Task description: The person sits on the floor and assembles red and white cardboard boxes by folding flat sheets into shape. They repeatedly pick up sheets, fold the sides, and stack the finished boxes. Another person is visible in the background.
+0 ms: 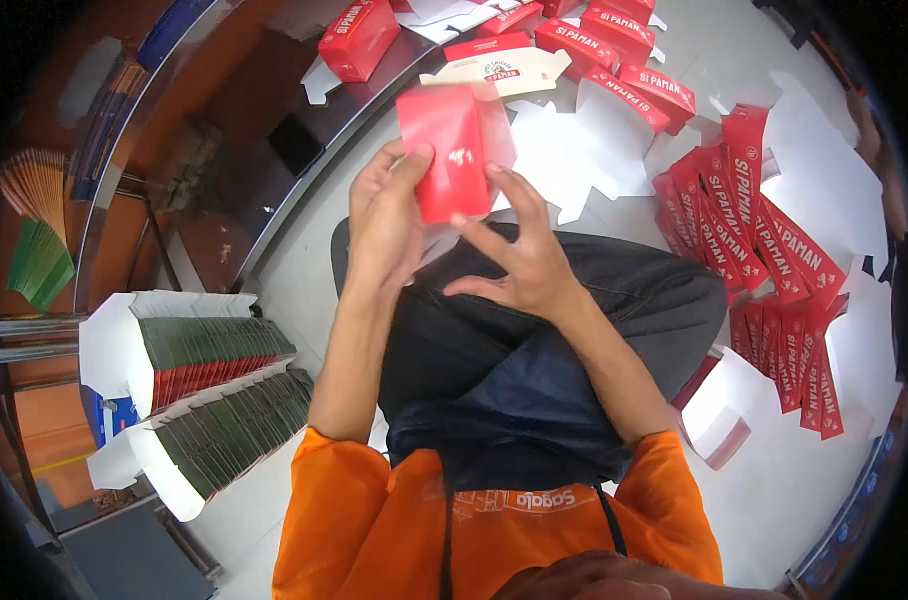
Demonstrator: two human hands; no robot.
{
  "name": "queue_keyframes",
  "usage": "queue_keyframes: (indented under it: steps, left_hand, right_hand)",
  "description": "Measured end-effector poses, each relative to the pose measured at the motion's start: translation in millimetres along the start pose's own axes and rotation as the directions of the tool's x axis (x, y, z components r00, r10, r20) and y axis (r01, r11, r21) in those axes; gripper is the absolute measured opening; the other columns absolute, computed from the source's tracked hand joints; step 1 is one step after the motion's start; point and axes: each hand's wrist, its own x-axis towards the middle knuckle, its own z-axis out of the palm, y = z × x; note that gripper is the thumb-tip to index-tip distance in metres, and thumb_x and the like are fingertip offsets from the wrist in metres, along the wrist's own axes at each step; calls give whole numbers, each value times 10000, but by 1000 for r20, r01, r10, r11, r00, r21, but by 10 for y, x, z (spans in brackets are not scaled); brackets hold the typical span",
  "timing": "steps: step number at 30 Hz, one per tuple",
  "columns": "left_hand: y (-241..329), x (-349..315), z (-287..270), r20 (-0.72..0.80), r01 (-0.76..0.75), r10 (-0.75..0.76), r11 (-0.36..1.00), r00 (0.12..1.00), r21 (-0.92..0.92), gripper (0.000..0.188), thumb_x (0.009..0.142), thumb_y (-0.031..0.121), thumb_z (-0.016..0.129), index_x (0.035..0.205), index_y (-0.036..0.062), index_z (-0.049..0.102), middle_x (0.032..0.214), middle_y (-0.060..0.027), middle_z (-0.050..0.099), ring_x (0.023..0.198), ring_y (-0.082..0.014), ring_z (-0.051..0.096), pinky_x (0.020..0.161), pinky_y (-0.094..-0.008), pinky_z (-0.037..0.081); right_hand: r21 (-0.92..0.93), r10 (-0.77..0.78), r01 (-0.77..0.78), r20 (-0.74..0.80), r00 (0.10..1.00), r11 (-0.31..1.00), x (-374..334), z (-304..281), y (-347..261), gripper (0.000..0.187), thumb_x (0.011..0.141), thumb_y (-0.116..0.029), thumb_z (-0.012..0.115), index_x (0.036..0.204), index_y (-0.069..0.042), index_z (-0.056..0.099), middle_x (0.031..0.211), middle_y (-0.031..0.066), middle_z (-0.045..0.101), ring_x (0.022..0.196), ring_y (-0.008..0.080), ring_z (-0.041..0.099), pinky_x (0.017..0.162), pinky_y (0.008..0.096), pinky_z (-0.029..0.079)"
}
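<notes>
A red paper food box (pixel 454 150), slightly blurred, is held up in front of my crossed legs. My left hand (pixel 386 215) grips its left side, with the thumb on the red face and the fingers behind. At the box's lower right, my right hand (pixel 519 250) has its fingers spread, the fingertips near or touching the edge; contact is hard to make out. A pale flap shows under the box's lower end. Just beyond it lies a cream and red box blank (pixel 499 72).
Several folded red boxes (pixel 629 90) stand at the far right on white blanks (pixel 574 150). Fanned stacks of red flattened boxes (pixel 744 220) lie to the right. Rows of green-edged cartons (pixel 209 355) sit left. A dark low table (pixel 244 150) holds a phone (pixel 296 147) and a red box (pixel 359 40).
</notes>
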Motion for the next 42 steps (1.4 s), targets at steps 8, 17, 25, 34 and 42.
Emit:
queue_keyframes:
  steps: [8, 17, 25, 34, 42]
  left_hand:
    - [-226, 37, 424, 65, 17, 3, 954, 998, -298, 314, 956, 53, 531, 1244, -7, 421, 1110, -164, 616, 975, -231, 655, 857, -389, 552]
    - [-283, -3, 386, 122, 57, -52, 998, 991, -37, 220, 923, 46, 615, 1130, -20, 581, 1066, -125, 665, 925, -176, 664, 787, -323, 567]
    - [-211, 114, 268, 87, -59, 55, 997, 995, 42, 167, 918, 87, 640, 1055, -8, 637, 970, -93, 691, 810, -136, 661, 688, -273, 546]
    - [-371, -277, 393, 56, -147, 142, 984, 988, 101, 380, 972, 194, 571, 1228, -76, 491, 1157, -200, 602, 959, -240, 639, 833, -363, 548]
    - [99, -339, 219, 473, -479, 89, 244, 877, 843, 110, 896, 0, 615, 948, -58, 694, 807, -119, 689, 689, -168, 606, 604, -276, 438]
  right_hand:
    - [-93, 45, -52, -81, 996, 994, -13, -94, 94, 735, 869, -207, 663, 1483, -46, 294, 1498, 325, 159, 1380, 492, 237, 1074, 507, 331]
    - [-1, 73, -74, -152, 986, 997, -24, -229, 217, 569, 889, -114, 617, 1421, -67, 421, 1440, 338, 280, 1317, 490, 340, 1060, 501, 346]
    - [101, 26, -27, 12, 1000, 994, 58, -384, 186, 583, 799, -26, 699, 1347, -100, 514, 1448, 296, 317, 1313, 454, 379, 1068, 478, 355]
    - [109, 48, -10, -352, 935, 994, 75, -233, 68, 453, 824, -137, 693, 1260, -81, 585, 1230, 245, 509, 1106, 378, 543, 903, 414, 486]
    - [106, 35, 1, -334, 942, 994, -69, -1264, -224, 993, 680, -472, 774, 1486, -161, 284, 1401, 205, 401, 1308, 410, 361, 1040, 550, 331]
